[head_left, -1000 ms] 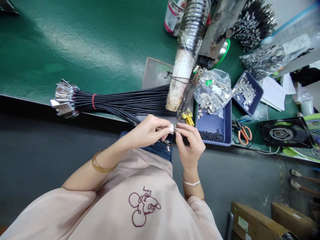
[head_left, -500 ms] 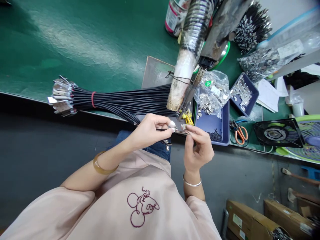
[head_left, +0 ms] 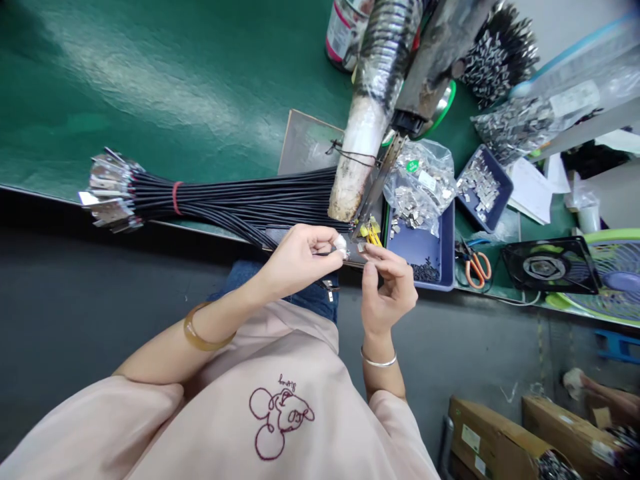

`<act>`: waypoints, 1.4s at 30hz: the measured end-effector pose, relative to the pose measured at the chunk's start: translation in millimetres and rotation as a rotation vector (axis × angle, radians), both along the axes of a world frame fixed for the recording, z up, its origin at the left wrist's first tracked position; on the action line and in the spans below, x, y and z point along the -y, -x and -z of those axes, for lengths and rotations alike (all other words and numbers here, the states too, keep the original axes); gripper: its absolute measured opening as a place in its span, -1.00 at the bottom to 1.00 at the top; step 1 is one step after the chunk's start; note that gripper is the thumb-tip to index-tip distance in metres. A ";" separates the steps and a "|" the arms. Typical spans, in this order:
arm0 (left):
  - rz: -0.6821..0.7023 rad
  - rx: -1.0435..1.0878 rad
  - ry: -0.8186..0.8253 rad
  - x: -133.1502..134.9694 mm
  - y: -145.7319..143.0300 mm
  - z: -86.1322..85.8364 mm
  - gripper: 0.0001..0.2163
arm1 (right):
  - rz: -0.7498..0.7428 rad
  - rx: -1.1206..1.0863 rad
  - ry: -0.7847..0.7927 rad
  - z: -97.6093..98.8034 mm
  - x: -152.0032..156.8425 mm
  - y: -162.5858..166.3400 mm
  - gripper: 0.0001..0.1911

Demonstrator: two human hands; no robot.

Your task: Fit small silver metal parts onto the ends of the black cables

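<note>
Right now the left hand (head_left: 299, 259) keeps a pinching grip on a black wire (head_left: 325, 253) end at the green surface's (head_left: 175, 80) near edge; the right hand (head_left: 389, 293) pinches a small metal terminal (head_left: 362, 247) just beside it, near the blue tray (head_left: 443, 233)

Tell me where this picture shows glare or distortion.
Head view: glare streaks the green mat; the left hand holding a black cable and right hand pinching a metal clip look sharp; the green fan at the right border looks stretched.
</note>
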State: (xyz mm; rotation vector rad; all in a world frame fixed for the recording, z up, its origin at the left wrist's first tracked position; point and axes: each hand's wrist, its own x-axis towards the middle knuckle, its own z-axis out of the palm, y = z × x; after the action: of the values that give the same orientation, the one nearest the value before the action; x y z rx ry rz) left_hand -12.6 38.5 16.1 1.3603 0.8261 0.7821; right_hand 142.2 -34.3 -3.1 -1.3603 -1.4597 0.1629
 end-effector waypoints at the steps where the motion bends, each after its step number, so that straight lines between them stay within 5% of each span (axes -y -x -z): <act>1: -0.002 -0.003 -0.006 -0.2 0.4 -0.1 -0.84 | -0.012 0.020 -0.006 0.2 -0.9 -0.1 -0.90; 12: -0.076 -0.014 -0.038 -1.1 -3.9 -2.9 -0.78 | -0.024 0.264 -0.106 3.3 -11.9 -2.8 -0.81; 42: -0.077 -0.052 -0.021 0.9 -3.7 -1.8 -0.82 | -0.046 0.355 -0.147 -3.4 -10.9 -4.8 -0.76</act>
State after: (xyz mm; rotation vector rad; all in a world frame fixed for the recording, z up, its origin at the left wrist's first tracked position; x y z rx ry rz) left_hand -8.9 37.6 17.8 1.3787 0.9179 0.8193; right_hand 147.0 -23.4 0.2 -1.2790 -1.7609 -0.1631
